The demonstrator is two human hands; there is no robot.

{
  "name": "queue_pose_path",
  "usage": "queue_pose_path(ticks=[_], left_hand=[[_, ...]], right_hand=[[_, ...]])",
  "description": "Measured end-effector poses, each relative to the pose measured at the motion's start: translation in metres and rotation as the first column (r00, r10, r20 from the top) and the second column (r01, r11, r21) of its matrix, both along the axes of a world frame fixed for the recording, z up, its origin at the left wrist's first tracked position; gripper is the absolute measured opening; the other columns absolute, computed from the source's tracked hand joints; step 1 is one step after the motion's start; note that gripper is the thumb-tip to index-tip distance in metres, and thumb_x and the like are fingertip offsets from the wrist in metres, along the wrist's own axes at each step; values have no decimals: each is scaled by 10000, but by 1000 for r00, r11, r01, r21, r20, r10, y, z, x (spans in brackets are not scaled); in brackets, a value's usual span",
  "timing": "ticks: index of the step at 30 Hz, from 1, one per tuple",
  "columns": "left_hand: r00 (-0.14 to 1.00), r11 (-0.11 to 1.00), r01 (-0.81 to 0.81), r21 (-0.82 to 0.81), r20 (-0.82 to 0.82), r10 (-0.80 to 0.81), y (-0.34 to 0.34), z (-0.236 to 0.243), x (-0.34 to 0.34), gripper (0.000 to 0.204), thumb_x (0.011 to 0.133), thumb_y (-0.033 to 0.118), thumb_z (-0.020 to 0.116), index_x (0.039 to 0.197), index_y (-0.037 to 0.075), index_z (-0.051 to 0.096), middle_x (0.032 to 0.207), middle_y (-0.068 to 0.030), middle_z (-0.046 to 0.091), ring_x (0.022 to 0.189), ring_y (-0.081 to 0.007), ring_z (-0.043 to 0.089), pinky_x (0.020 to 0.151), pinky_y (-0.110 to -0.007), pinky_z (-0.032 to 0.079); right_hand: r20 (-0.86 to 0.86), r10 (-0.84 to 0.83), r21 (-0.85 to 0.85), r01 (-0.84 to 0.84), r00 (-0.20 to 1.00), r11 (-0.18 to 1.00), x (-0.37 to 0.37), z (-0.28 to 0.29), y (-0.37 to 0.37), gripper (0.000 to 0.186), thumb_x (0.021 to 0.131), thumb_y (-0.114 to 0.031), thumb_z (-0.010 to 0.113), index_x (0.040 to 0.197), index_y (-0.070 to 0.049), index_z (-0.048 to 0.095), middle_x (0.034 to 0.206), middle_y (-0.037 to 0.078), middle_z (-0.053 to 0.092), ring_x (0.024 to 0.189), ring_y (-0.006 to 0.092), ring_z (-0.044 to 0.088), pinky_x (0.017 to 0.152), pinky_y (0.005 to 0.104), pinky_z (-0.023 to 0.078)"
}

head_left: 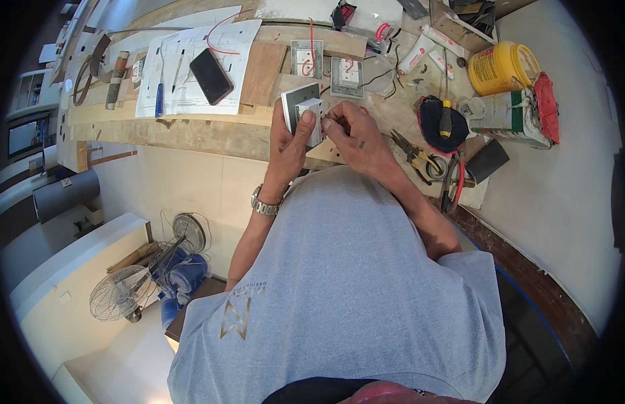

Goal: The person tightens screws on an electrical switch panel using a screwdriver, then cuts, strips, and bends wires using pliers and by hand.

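Note:
My left hand (289,145) grips a grey-framed electrical plate (292,95) with a white module (311,106) on its back, thumb pressed against the module. My right hand (358,141) has its fingers bent and pinched at the right side of that module; what sits between the fingertips is too small to make out. Beyond my hands, two wall boxes (307,50) (347,88) with white fittings and red wires lie on the wooden worktable (110,133). Yellow-handled pliers (420,158) lie by my right forearm.
A black phone (211,77) lies on paper drawings at the left. A yellow tub (501,64), a rectangular can (501,108), a screwdriver (447,121) on a dark pad and red-handled cutters (457,182) crowd the right. A fan (120,293) stands low at the left.

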State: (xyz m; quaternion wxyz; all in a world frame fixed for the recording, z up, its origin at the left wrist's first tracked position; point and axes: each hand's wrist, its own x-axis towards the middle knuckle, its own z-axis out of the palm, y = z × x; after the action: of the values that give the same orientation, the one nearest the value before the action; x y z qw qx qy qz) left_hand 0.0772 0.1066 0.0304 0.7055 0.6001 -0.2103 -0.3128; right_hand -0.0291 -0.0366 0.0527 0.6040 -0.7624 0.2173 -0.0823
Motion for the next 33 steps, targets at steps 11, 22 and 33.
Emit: queue_pose_path(ticks=[11,22,33], left_hand=[[915,989,-44,-139,-404,-16,2,4,11,529,1124,443,528,1473,47,505,1319,-207,688,1109,-278,735,913,-441,648],[774,946,-38,-321,-608,-175,14,9,13,701,1068,455,550,1555,-36,434,1420,-327,603,1139,-372,726,867,-498,674],[773,949,-29,-315,-609,-178,20,-2,14,732,1031,394,607,1590,-30,397,1497,-329,545,1206,-395,692,936,-527,640]], right_hand=[[91,-15,264,-9,996,965,-8,-15,3,209,1040,-193,685,1075,8,640,901,30,652,786,95,572,713,290,490],[49,-133,385,104,990,917,-29,-31,-18,178,1063,-188,673,1112,-20,639,887,-14,623,753,52,552,654,241,463],[19,-114,246,106,993,963,-52,-62,-15,146,1039,-162,674,1074,-21,655,877,10,658,785,86,583,702,277,494]])
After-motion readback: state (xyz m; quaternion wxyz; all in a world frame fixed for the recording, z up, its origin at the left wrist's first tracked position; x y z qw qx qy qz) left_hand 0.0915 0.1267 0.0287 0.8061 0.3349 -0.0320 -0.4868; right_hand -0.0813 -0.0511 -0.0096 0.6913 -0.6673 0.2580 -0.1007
